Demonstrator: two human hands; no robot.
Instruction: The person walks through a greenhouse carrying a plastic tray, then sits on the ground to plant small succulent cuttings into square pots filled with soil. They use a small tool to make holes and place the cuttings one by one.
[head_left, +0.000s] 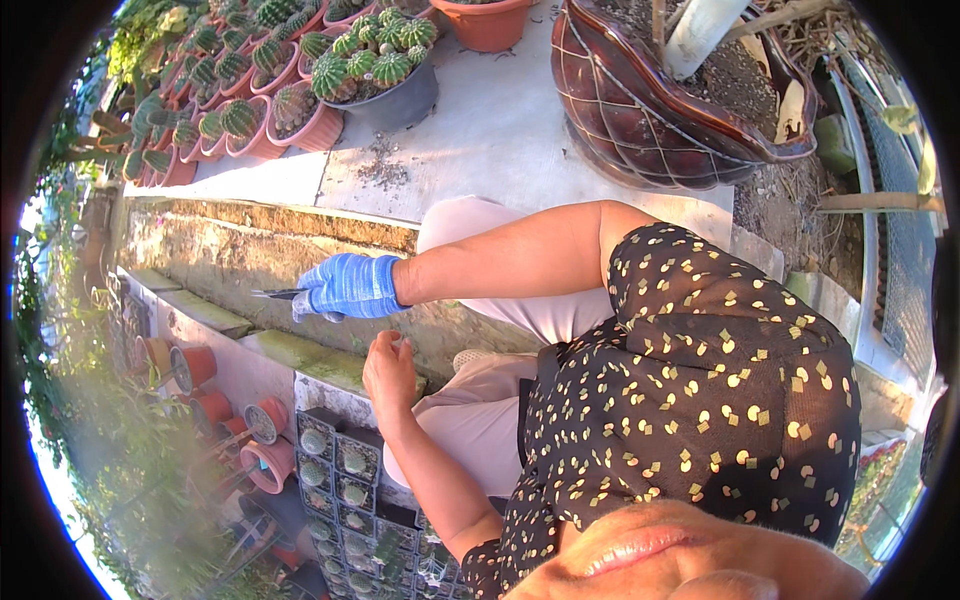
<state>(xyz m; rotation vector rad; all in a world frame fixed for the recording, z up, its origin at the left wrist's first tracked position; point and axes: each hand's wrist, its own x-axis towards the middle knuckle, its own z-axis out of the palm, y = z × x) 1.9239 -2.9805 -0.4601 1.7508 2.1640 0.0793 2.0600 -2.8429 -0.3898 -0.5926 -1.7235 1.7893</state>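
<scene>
My right hand (347, 286), in a blue knitted glove with grey fingertips, is closed on a slim dark metal tool with a pointed end (276, 293). The tool points left, over a weathered concrete channel (247, 244); whether it is tweezers or scissors I cannot tell. My left hand (390, 373) is bare and stands just below the glove, apart from it. Its fingers are loosely curled with a gap at the thumb, and nothing shows in it. Both hands are in front of my knees, which are in pale trousers.
Potted cacti (238, 120) crowd the upper left beside a dark round pot of cacti (390, 97). A large glazed brown planter (637, 112) stands upper right. Below the mossy ledge (300, 356) are small square pots of cacti (354, 461) and terracotta pots (268, 463).
</scene>
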